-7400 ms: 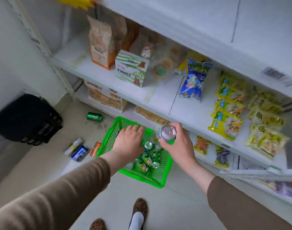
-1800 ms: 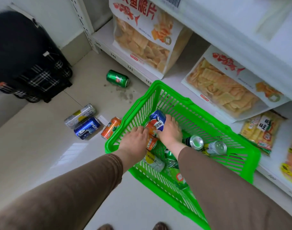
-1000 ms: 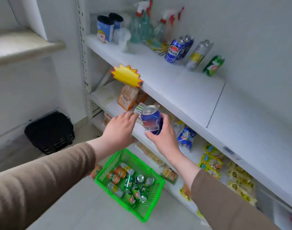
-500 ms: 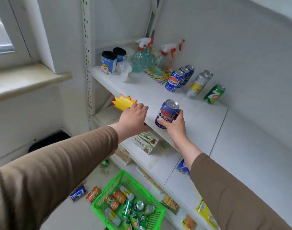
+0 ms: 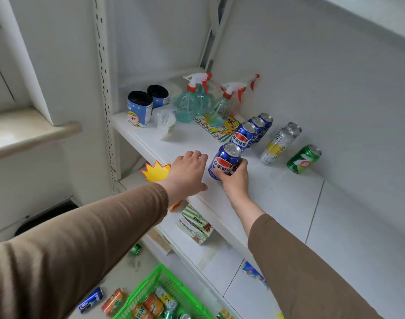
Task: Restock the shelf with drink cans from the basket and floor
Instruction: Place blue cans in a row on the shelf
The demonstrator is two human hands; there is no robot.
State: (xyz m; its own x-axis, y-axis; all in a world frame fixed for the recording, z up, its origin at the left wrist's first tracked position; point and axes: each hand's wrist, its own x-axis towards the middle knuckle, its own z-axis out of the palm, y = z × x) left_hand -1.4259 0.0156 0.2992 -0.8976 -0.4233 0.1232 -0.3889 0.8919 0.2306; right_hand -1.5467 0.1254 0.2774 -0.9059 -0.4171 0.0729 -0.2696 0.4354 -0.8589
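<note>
The right hand (image 5: 234, 178) is gripping a blue can (image 5: 225, 161) tightly, standing it near the front edge of the shelf (image 5: 277, 192). The left hand (image 5: 187, 173) is resting flat, holding nothing. Letting go while it is tilting could be tipping it off the edge.

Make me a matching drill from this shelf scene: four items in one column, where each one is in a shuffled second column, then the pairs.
Items
1. blue can
2. green can
3. green basket
4. spray bottles

Places
A. on the floor below the shelves
B. gripped in the right hand near the shelf's front edge
C. at the back of the top shelf, beside the black rolls
D. rightmost can on the top shelf

Pairs: 1-B, 2-D, 3-A, 4-C
</note>
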